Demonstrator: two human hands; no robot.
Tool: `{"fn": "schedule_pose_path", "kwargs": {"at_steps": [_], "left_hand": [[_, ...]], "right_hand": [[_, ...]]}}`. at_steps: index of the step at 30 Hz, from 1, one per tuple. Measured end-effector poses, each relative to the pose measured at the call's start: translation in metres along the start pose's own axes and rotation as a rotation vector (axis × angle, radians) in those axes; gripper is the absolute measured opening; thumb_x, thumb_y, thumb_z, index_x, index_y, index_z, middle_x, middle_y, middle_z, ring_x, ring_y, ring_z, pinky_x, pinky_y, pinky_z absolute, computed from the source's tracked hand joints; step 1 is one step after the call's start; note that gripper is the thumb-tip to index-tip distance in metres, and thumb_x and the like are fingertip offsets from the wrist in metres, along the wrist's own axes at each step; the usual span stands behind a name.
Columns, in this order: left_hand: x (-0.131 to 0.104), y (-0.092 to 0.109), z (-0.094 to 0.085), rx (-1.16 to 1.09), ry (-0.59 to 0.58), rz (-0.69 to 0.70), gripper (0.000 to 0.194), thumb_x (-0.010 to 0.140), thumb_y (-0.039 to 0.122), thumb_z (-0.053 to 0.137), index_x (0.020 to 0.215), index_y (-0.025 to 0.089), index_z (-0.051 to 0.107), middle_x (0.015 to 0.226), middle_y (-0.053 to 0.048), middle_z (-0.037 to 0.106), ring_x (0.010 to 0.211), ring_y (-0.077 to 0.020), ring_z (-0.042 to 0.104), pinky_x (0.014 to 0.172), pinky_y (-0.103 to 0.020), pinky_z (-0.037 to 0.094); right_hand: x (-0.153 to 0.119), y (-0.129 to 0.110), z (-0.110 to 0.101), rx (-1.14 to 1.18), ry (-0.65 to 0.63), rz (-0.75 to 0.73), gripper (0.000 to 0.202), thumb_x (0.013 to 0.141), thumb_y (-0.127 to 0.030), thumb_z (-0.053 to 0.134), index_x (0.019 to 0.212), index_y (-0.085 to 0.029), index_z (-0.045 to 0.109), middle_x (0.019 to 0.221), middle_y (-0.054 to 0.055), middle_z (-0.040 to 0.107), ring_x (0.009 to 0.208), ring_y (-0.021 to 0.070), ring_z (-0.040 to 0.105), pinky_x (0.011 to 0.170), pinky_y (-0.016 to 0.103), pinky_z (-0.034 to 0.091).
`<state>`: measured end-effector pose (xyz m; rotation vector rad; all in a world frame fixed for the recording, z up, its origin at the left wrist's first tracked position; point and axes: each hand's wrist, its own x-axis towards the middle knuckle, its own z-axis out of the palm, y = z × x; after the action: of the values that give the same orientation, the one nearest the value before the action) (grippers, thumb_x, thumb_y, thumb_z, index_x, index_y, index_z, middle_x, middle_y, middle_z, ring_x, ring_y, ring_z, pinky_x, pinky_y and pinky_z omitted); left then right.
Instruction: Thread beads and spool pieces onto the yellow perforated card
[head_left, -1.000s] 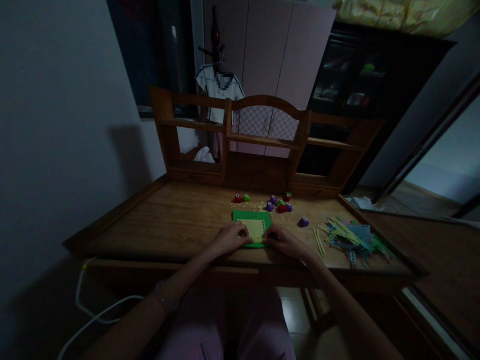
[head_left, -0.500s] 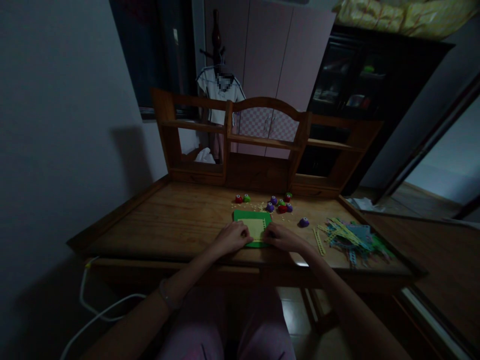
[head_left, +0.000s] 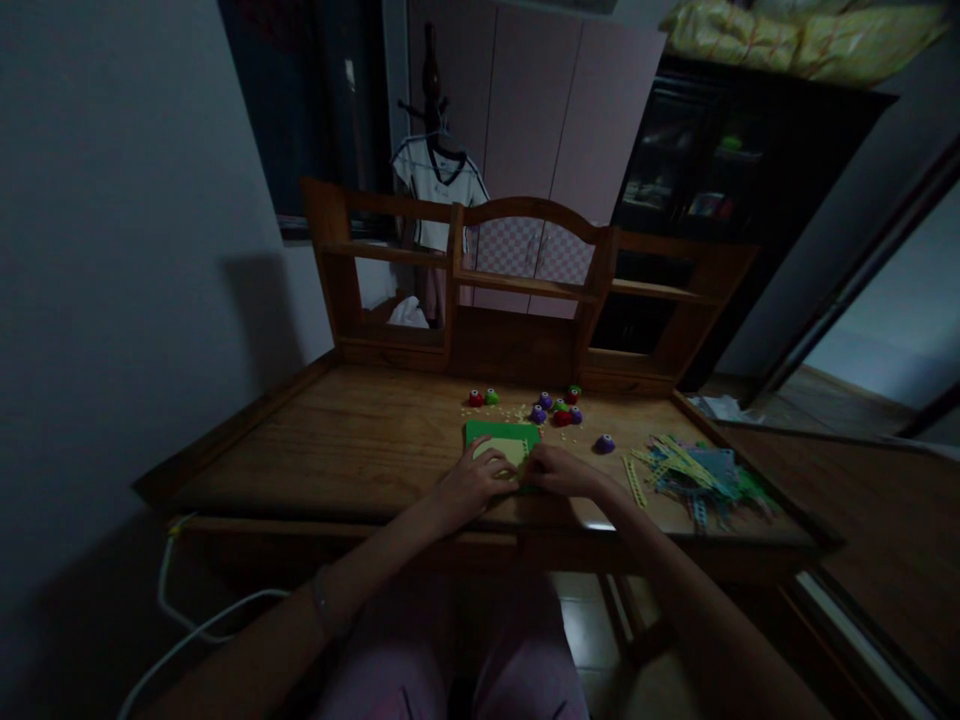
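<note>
A green sheet (head_left: 480, 430) lies near the desk's front edge with a smaller pale yellow card (head_left: 506, 447) on top. My left hand (head_left: 480, 480) rests over the card's lower left part, its fingers apart and spread on the surface. At the card's right edge is my right hand (head_left: 551, 470), fingers closed together in a pinch; what lies between the fingertips is too small and dark to make out. Part of the card's lower edge is hidden under the hands.
Small purple, red and green punches stand behind the sheet, among pale scraps (head_left: 517, 412). One purple punch (head_left: 604, 444) sits to the right. A pile of colored strips (head_left: 705, 470) covers the desk's right side. A wooden shelf (head_left: 525, 290) rises behind.
My left hand has moved slightly right and its fingers have spread over the card. My right hand has stayed nearly in place at the card's right edge.
</note>
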<state>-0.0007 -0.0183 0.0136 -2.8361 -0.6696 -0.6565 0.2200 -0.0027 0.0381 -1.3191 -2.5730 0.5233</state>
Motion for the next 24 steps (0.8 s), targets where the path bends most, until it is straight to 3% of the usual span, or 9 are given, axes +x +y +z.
{"fn": "schedule_pose_path", "kwargs": {"at_steps": [10,24], "left_hand": [[-0.019,0.008,-0.030,-0.014,-0.011,-0.013,0.044,0.074,0.018,0.053,0.118,0.024,0.054,0.137,-0.007,0.036,0.131,-0.0292,0.021,0.107,-0.055,0.012],[-0.051,-0.004,-0.044,-0.028,-0.006,-0.078,0.043,0.077,0.019,0.049,0.119,0.025,0.054,0.134,-0.006,0.041,0.132,-0.0266,0.022,0.108,-0.053,0.015]], "right_hand": [[0.000,0.004,0.001,-0.028,-0.008,0.016,0.013,0.074,-0.016,0.051,0.077,-0.013,0.064,0.075,0.004,0.065,0.063,0.0128,0.053,0.055,0.020,0.033],[-0.002,0.000,-0.001,-0.018,-0.007,0.048,0.013,0.078,-0.021,0.052,0.077,-0.013,0.063,0.075,0.004,0.064,0.066,0.0134,0.055,0.057,0.021,0.035]]}}
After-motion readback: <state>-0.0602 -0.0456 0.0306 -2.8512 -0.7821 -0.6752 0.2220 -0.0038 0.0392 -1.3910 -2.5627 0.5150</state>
